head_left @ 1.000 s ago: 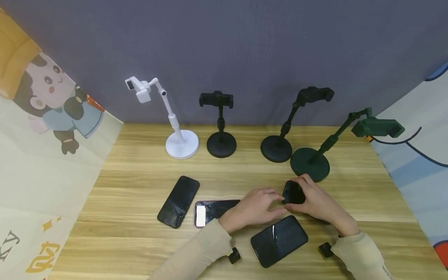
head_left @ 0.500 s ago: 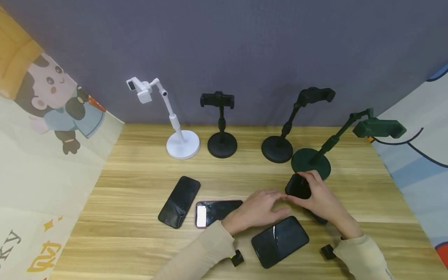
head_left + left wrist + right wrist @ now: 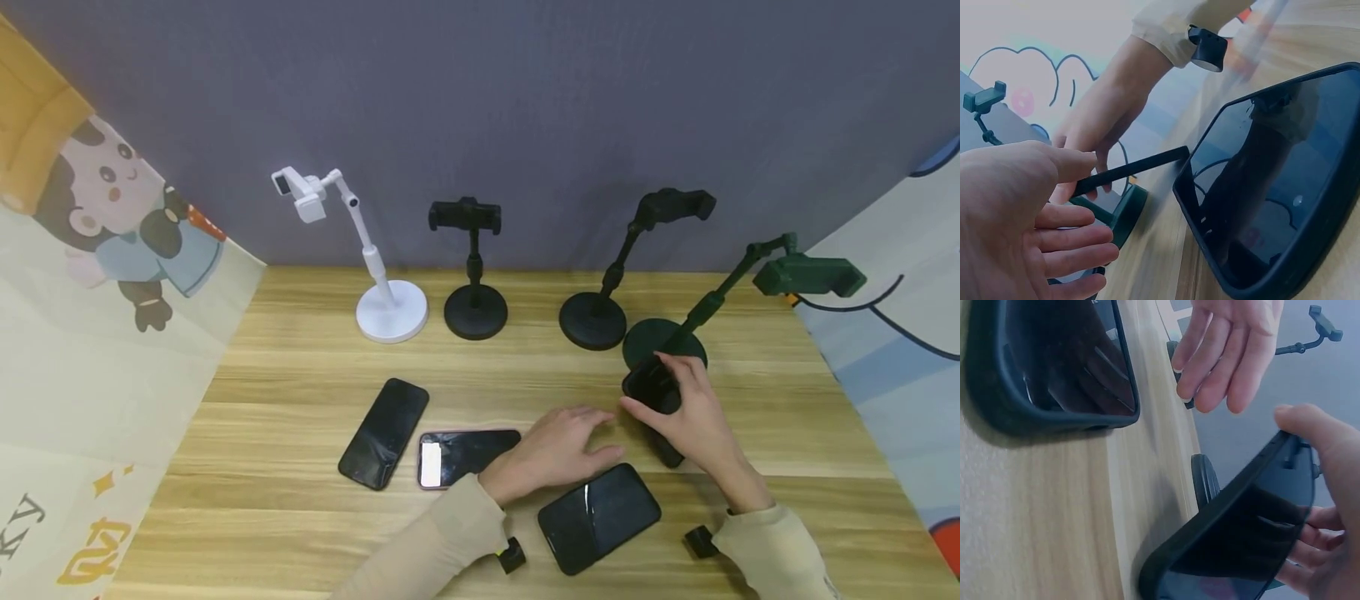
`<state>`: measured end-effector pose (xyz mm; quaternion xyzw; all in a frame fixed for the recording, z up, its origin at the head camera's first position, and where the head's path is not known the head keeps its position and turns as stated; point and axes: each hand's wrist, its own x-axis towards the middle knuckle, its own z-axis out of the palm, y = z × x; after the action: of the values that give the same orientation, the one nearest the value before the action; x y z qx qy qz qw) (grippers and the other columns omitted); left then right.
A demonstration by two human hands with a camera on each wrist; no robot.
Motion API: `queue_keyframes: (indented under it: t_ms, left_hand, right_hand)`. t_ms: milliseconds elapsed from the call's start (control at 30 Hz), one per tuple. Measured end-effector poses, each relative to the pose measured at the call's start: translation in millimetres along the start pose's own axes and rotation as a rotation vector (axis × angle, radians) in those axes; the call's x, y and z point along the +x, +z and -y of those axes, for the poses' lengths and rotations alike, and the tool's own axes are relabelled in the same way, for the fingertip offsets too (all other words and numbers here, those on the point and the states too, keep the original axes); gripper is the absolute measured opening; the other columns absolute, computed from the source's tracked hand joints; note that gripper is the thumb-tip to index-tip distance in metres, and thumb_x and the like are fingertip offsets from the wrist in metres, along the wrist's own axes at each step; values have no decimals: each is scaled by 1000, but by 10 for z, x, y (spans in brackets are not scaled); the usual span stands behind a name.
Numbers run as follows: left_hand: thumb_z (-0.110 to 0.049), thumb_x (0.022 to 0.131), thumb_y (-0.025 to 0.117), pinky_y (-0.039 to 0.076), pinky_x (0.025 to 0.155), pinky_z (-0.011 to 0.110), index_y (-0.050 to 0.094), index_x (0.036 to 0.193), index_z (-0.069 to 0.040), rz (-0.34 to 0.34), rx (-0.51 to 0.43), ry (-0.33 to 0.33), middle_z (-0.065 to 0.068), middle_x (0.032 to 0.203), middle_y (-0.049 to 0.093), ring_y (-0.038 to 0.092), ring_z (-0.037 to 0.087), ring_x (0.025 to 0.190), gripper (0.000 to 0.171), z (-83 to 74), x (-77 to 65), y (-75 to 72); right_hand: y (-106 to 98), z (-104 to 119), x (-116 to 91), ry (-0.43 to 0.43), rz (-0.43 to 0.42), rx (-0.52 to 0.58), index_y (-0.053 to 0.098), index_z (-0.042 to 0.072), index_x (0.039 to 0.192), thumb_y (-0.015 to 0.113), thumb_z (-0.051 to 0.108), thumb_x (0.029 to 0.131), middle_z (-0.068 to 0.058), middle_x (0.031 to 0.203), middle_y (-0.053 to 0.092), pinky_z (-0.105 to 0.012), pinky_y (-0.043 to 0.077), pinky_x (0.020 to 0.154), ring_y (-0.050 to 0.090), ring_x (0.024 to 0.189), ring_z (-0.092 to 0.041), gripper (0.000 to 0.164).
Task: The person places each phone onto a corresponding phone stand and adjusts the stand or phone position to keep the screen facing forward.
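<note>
My right hand (image 3: 702,421) grips a black phone (image 3: 649,388) near its far end, thumb on one edge and fingers on the other. In the right wrist view this phone (image 3: 1235,534) is tilted, one end raised off the wooden table. The dark green phone stand's base (image 3: 647,335) is right behind it. My left hand (image 3: 551,454) holds nothing; its fingers are loosely extended in the left wrist view, beside the gripped phone. It hangs between a phone with a lit white patch (image 3: 468,457) and a black phone (image 3: 600,518) lying nearer the front.
Another black phone (image 3: 384,433) lies at the left. Along the back stand a white phone stand (image 3: 392,311), two black phone stands (image 3: 476,312) (image 3: 592,320) and the green one, before a grey-blue panel (image 3: 480,108). Printed sheets (image 3: 112,375) flank the table (image 3: 285,533).
My right hand has moved up and right, lifting the far end of the phone toward the green stand's base. My left hand has come off the phone and stays nearly in place.
</note>
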<state>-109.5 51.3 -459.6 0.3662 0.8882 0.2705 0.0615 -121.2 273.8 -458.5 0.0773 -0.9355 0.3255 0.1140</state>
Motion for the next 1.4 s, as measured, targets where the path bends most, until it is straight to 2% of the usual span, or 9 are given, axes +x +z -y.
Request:
queue_keyframes:
  t_ms: [267,367,500,600,767,867,1133,1300,1400]
  left_hand:
    - [-53,95,43,44,96,24,55,133,-13,3,-14,-8,-1,131,57,52,9,117,57,-6,8,10]
    - [-52,95,44,44,95,22,55,132,-11,-17,-28,-2,0,130,58,52,9,116,56,-5,18,14]
    - [-48,95,46,46,90,18,57,129,-9,-82,-53,0,-1,125,61,56,7,109,53,-12,51,31]
    - [-47,95,47,47,85,15,58,128,-9,-120,-60,-4,-2,120,62,57,5,104,52,-21,80,46]
    - [-47,95,47,46,83,14,58,128,-10,-116,-42,-3,-2,115,64,56,4,101,51,-30,113,49]
    - [-46,95,48,46,84,15,58,129,-10,-114,-50,0,-1,117,63,55,5,103,51,-33,129,48]
    - [-47,94,48,46,87,17,53,134,-10,-164,-81,-16,-1,127,58,54,6,109,54,-63,187,66]
    - [-45,93,52,47,82,14,52,134,-11,-223,-74,-26,-1,123,59,56,6,101,53,-92,246,107]
    - [-43,92,54,46,83,14,50,136,-11,-251,-93,-24,-1,126,57,56,6,104,54,-115,289,121]
  right_hand:
    - [-18,23,-3,-1,-126,79,43,2,139,82,31,68,-22,128,41,-61,39,89,43,115,-41,86]
    - [-12,41,7,2,-192,88,44,6,140,83,29,67,-20,125,42,-53,41,85,45,110,-36,85]
    - [11,72,27,-21,-314,96,48,8,138,85,23,64,-21,122,45,-42,37,77,47,99,-29,84]
    - [30,85,39,-59,-398,105,50,7,136,86,18,61,-22,120,47,-34,37,78,47,96,-28,84]
    - [56,87,55,-112,-503,131,54,6,133,86,13,57,-22,118,49,-21,36,80,47,94,-27,83]
    - [54,154,61,-126,-558,155,55,5,131,87,9,55,-21,117,50,-21,36,79,46,93,-25,83]
    - [-40,576,48,-169,-664,278,54,1,130,81,-3,60,-28,114,47,-17,41,84,47,95,-27,76]
    - [-43,659,53,-157,-689,329,54,1,130,80,-5,61,-17,115,49,-17,44,86,49,97,-27,74]
    - [-25,658,57,-161,-697,373,53,0,129,80,-5,62,-9,118,48,-20,47,88,50,100,-26,73]
